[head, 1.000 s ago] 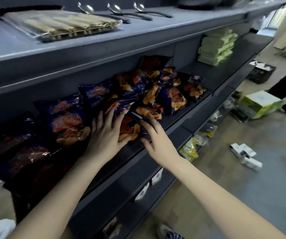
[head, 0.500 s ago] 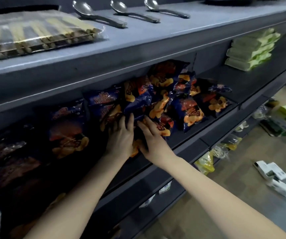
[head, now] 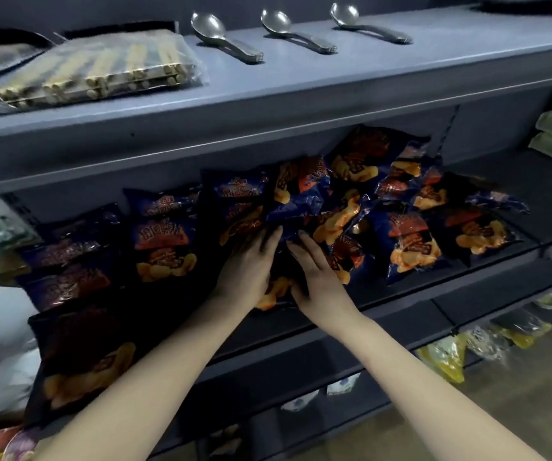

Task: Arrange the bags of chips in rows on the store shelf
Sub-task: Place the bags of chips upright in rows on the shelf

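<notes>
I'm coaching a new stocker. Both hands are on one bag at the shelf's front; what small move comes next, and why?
Probably slide that bag left, beside the tidy row: left hand and right hand flank it, and the pile to its right lies jumbled.

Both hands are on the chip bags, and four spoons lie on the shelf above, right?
No. Three spoons lie on the shelf above, not four; the head view shows it. The left hand and right hand are indeed on the chip bags.
</notes>
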The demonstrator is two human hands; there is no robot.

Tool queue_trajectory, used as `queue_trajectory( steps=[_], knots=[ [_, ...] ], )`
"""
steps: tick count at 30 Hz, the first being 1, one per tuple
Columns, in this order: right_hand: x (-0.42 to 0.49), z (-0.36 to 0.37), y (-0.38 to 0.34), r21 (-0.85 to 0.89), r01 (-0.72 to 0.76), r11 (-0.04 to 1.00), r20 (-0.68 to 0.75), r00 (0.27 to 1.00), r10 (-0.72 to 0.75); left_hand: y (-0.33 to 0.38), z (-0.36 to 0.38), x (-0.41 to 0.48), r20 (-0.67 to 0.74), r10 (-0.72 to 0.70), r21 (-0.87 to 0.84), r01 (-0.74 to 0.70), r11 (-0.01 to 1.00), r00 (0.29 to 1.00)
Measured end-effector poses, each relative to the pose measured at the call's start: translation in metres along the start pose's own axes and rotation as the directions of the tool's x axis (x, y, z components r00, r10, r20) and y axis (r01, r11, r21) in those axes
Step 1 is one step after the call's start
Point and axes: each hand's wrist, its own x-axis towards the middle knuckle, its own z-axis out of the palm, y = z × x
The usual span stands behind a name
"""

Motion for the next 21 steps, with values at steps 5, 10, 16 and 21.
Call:
queue_trajectory(
  steps=[5, 10, 16, 21],
  knots=[
    [-0.006, -0.02, 0.014, 0.003, 0.266, 0.964, -0.075, 0.961, -0.265, 0.002, -0.022, -0.018, -0.251, -0.171, -0.134, 0.141, 0.981, 0.953],
    [0.0, -0.024, 0.008, 0.048, 0.3, 0.953, -0.132, 0.947, -0.292, -0.005, -0.075, -0.031, -0.305, -0.436, -0.55, 0.217, 0.806, 0.847],
    [0.008, -0.017, -0.038, 0.548, 0.02, 0.836, 0.103, 0.991, -0.091, -0.002, -0.114, -0.088, 0.004, -0.659, -1.0, 0.023, 0.021, 0.752],
    [0.019, -0.002, -0.069, 0.809, -0.289, 0.512, 0.426, 0.888, -0.171, 0.003, -0.093, -0.125, 0.248, -0.678, -0.955, 0.059, -0.29, 0.692]
  ],
)
